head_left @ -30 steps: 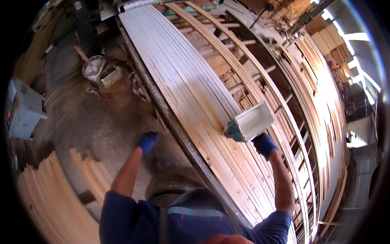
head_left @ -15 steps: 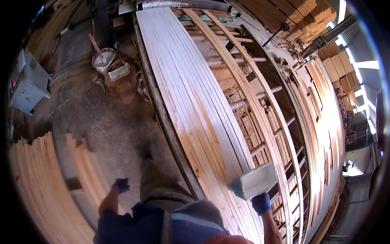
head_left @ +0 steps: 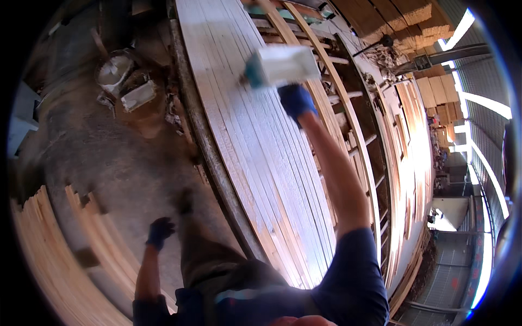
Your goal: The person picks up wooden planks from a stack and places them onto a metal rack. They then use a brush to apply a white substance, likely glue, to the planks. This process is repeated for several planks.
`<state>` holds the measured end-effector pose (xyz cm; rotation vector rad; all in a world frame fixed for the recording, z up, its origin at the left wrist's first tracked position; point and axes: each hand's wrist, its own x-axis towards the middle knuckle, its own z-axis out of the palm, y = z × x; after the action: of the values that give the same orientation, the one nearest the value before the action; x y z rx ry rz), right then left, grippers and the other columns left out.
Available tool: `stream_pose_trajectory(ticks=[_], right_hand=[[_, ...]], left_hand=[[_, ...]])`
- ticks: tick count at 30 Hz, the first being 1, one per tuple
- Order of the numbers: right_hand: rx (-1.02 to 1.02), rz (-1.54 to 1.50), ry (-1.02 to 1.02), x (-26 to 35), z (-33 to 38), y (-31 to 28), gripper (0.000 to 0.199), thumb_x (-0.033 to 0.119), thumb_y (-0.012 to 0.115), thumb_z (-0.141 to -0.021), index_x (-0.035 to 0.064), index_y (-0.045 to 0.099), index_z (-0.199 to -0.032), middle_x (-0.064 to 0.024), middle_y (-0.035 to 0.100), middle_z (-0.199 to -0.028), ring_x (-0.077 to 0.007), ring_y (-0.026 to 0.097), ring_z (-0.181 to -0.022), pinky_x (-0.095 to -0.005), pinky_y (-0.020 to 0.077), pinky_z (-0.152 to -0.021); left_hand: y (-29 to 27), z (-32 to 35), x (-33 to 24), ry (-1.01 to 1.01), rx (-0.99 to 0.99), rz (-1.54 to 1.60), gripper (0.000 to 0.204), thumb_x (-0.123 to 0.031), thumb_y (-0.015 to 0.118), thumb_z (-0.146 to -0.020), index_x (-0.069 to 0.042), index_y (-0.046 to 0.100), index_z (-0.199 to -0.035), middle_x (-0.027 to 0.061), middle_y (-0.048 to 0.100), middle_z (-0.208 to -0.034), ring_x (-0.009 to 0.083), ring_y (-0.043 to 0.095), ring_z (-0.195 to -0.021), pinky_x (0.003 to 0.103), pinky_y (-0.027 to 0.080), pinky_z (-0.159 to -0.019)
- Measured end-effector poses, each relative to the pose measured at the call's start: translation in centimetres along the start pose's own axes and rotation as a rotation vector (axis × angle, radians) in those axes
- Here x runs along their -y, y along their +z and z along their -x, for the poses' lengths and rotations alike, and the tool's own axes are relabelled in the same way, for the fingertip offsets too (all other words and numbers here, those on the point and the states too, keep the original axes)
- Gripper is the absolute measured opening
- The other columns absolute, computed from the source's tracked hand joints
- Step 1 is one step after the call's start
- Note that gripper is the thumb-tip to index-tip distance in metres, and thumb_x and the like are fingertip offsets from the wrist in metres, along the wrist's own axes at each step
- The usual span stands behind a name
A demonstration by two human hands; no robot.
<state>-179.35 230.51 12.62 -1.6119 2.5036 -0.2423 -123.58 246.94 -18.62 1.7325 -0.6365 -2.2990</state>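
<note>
My right hand (head_left: 297, 101), in a blue glove, is closed around a white box-shaped paint applicator (head_left: 288, 65) with a teal edge, blurred by motion. The applicator lies over the right side of a long row of wooden boards (head_left: 239, 125) coated in white. Toward the near end, some bare wood shows through in pale streaks. My right arm is stretched far forward over the boards. Down by my left leg hangs my left hand (head_left: 160, 231), also gloved in blue, holding nothing, its fingers loosely apart above the floor.
A bucket of white paint (head_left: 114, 71) with a stick stands on the floor at the far left, beside a white-smeared container (head_left: 138, 96). Stacked bare boards (head_left: 51, 255) lie at the near left. Rack rails (head_left: 342, 92) run along the right, with more planks (head_left: 405, 163) beyond.
My right hand has swept far forward along the boards with the applicator. The bare wood patches near me now look mostly white. My left hand has risen slightly.
</note>
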Motion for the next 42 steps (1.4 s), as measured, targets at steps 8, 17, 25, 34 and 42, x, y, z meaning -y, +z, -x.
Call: stream_pose_trajectory(ticks=[8, 17, 25, 34, 42], right_hand=[[0.067, -0.231, -0.045, 0.1, -7.0, 0.1, 0.037, 0.040, 0.049, -0.096, 0.0113, 0.068, -0.111, -0.0141, 0.071, -0.093, -0.0281, 0.069, -0.076, -0.0380, 0.0566, -0.066], [0.230, -0.237, 0.251, -8.9, 22.5, -4.3, 0.039, 0.046, 0.059, -0.092, 0.0093, 0.068, -0.099, -0.0066, 0.065, -0.075, -0.0159, 0.062, -0.059, -0.0289, 0.0549, -0.051], [0.305, -0.114, 0.165, -23.9, 63.6, -5.0, 0.024, 0.017, 0.049, -0.093, 0.0080, 0.066, -0.107, -0.0185, 0.068, -0.101, -0.0328, 0.065, -0.093, -0.0424, 0.0534, -0.082], [0.208, -0.513, 0.398, -32.7, 103.5, -8.1, 0.039, 0.016, 0.058, -0.097, 0.0090, 0.053, -0.135, -0.0124, 0.056, -0.135, -0.0226, 0.052, -0.126, -0.0344, 0.0406, -0.109], [0.316, -0.079, 0.354, -31.5, 100.3, -10.0, 0.027, 0.029, 0.056, -0.093, 0.0103, 0.069, -0.108, -0.0147, 0.069, -0.102, -0.0312, 0.064, -0.091, -0.0398, 0.0522, -0.078]], left_hand=[[-11.1, -1.3, 6.4, -0.151, -0.051, 0.123, 0.035, -0.045, 0.053, -0.096, -0.016, 0.059, -0.114, 0.0088, 0.066, -0.090, 0.0214, 0.062, -0.062, 0.028, 0.039, -0.046], [-7.5, 2.0, 14.2, -0.089, -0.069, -0.091, 0.052, -0.051, 0.049, -0.097, -0.014, 0.053, -0.133, 0.0090, 0.068, -0.113, 0.0223, 0.064, -0.081, 0.036, 0.048, -0.071], [-1.5, 8.5, 24.3, -0.013, 0.129, -0.368, 0.046, -0.046, 0.052, -0.096, -0.012, 0.057, -0.126, 0.0104, 0.069, -0.107, 0.0201, 0.064, -0.071, 0.030, 0.047, -0.060], [2.8, 18.6, 40.8, -0.016, 0.065, -0.497, 0.039, -0.047, 0.052, -0.094, -0.018, 0.063, -0.117, 0.0062, 0.072, -0.101, 0.0196, 0.067, -0.074, 0.033, 0.049, -0.066], [-4.4, 30.5, 67.4, -0.281, 0.032, -0.383, 0.036, -0.042, 0.051, -0.095, -0.014, 0.059, -0.116, 0.0100, 0.066, -0.099, 0.0284, 0.062, -0.077, 0.037, 0.046, -0.056]])
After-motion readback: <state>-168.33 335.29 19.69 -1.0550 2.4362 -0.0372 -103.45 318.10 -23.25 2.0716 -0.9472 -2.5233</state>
